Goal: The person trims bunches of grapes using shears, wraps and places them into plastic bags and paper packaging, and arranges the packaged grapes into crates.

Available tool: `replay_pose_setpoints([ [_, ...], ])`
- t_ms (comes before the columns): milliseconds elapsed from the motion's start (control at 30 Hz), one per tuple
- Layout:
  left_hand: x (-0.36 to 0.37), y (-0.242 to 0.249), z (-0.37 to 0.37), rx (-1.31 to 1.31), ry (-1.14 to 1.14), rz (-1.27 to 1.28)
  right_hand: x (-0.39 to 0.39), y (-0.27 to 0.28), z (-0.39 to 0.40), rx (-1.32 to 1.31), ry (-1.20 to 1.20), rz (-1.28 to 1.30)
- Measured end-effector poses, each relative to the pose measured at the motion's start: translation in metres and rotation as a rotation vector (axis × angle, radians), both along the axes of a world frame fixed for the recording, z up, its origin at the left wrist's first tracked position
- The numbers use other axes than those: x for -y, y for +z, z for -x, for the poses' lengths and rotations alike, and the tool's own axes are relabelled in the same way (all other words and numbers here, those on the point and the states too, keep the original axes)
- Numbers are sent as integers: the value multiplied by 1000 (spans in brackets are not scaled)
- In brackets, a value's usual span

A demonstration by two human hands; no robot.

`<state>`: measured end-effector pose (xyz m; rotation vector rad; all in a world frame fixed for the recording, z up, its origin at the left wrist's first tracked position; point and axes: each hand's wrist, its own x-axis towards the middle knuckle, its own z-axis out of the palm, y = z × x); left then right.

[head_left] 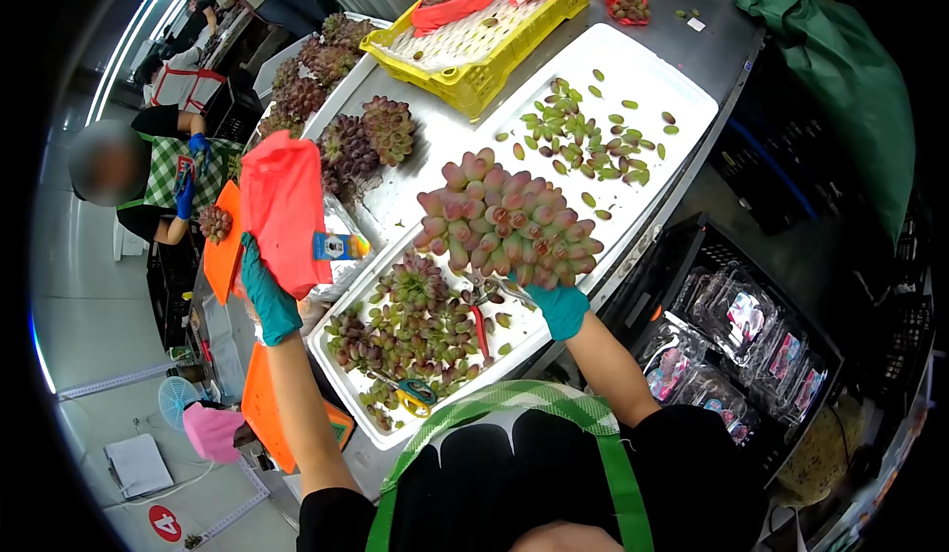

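My left hand (267, 290), in a teal glove, is closed on the side of a red bag (284, 201) with a blue-and-orange label. The bag hangs upright above the left of the bench. My right hand (557, 307), gloved the same way, grips a large bunch of reddish-green grapes (509, 218) from below. Snips with a red handle (481, 333) reach from the near tray toward that hand; whether the fingers touch them is hidden. Beneath the bunch, the white tray (390, 440) holds a smaller bunch (410, 283), loose grapes and scissors with yellow-and-teal handles (417, 394).
A second white tray (682, 68) with scattered loose grapes lies beyond. Behind it stands a yellow crate (465, 87) with red bags of grapes. Dark bunches (351, 152) rest at left. A co-worker (163, 171) stands across. A black crate (702, 246) of packaging sits at right.
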<state>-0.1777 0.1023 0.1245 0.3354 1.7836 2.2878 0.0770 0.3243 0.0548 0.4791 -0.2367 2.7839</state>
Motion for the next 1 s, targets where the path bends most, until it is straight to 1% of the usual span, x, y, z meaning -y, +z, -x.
replay_pose_setpoints([
  [100,-1,-1,-1,39,-76,-18,-6,3,-5,3,9,56],
  [200,-11,4,-5,190,-163,-46,-13,3,-8,1,3,99],
  [300,-22,0,-14,122,-140,-4,-19,3,-13,0,-3,137],
  [467,-34,3,-24,144,-164,-58,-24,3,-18,-1,-10,179],
  [500,-37,5,-26,151,-178,-72,-26,4,-18,-4,-9,191],
  [600,-60,15,-31,155,-321,-13,-33,2,-18,-3,-2,217],
  [700,-114,25,-48,49,-483,95,-36,-1,-18,0,25,262],
  [733,-139,36,-62,-4,-513,158,-36,-2,-19,-1,40,288],
  [767,-164,41,-64,-72,-596,166,-37,-3,-21,-5,54,322],
  [800,-192,43,-63,-129,-631,201,-36,-4,-22,-8,81,373],
  [833,-221,58,-78,-161,-668,224,-36,-6,-24,-11,108,433],
  [867,-254,70,-89,-235,-745,169,-35,-8,-27,-17,147,513],
  [900,-289,80,-95,-300,-785,167,-34,-11,-30,-29,195,595],
  [933,-326,92,-102,-371,-862,120,-34,-14,-31,-30,213,581],
  [967,-360,105,-108,-444,-974,64,-33,-20,-34,-17,125,321],
  [1000,-387,119,-119,-493,-1097,-54,-33,-36,-31,-179,220,309],
])
